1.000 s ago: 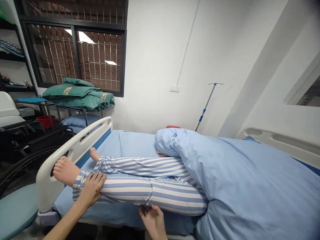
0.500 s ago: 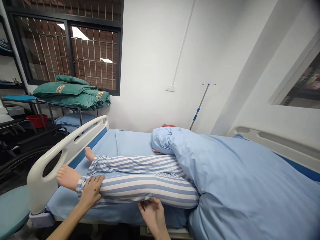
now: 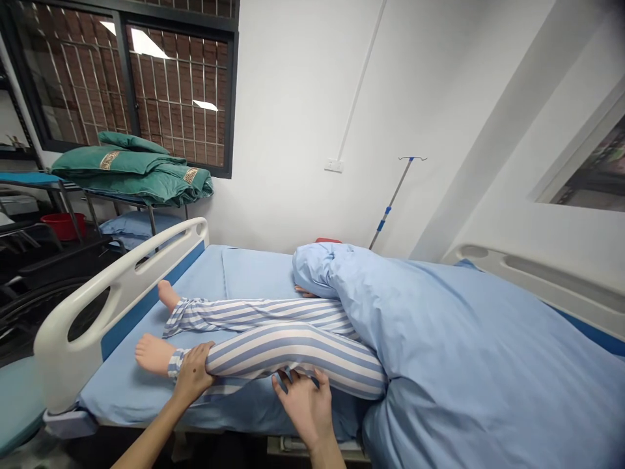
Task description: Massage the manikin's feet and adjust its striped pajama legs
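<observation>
A figure that looks like a care mannequin lies on the bed in blue-and-white striped trousers. Its near leg (image 3: pixel 293 342) is bent slightly, with the knee raised. My left hand (image 3: pixel 195 374) is closed over the lower shin just above the ankle, fingers wrapped round the trouser leg. Beneath the raised knee, my right hand (image 3: pixel 305 397) is palm up and cups the leg from below; its fingertips are partly hidden behind the cloth. The near bare foot (image 3: pixel 155 355) rests on the sheet. The far leg (image 3: pixel 263 312) lies straight behind it.
A blue quilt (image 3: pixel 439 339) covers the figure's upper body. The white footboard (image 3: pixel 81 299) stands at left, the headboard (image 3: pixel 547 277) at right. Beyond the bed are an IV pole (image 3: pixel 390 205) and folded green bedding (image 3: pixel 131 169). A wheelchair wheel (image 3: pixel 39 312) shows at far left.
The near knee has risen and bent, and the near foot has slid right along the sheet. My left hand moved right with the shin. My right hand has gone up slightly under the knee.
</observation>
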Demonstrator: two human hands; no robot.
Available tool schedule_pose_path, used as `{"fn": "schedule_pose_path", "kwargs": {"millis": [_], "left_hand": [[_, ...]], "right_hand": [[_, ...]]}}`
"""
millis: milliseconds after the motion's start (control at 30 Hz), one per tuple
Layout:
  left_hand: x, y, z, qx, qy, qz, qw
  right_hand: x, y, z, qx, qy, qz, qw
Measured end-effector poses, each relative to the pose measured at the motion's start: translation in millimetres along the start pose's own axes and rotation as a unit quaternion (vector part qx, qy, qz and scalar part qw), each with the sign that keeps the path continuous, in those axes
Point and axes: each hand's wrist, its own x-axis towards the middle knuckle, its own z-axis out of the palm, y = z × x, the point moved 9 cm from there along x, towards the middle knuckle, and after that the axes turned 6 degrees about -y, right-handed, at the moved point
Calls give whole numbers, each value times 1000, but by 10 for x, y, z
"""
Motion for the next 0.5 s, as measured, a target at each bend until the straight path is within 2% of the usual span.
{"fn": "schedule_pose_path", "kwargs": {"millis": [233, 500], "left_hand": [[58, -3, -151, 38, -41, 82, 995], [10, -78, -274, 56, -66, 97, 991]], "right_hand": [[-29, 32, -117, -32, 9, -5, 999], [-53, 131, -250, -36, 24, 3, 999]]}}
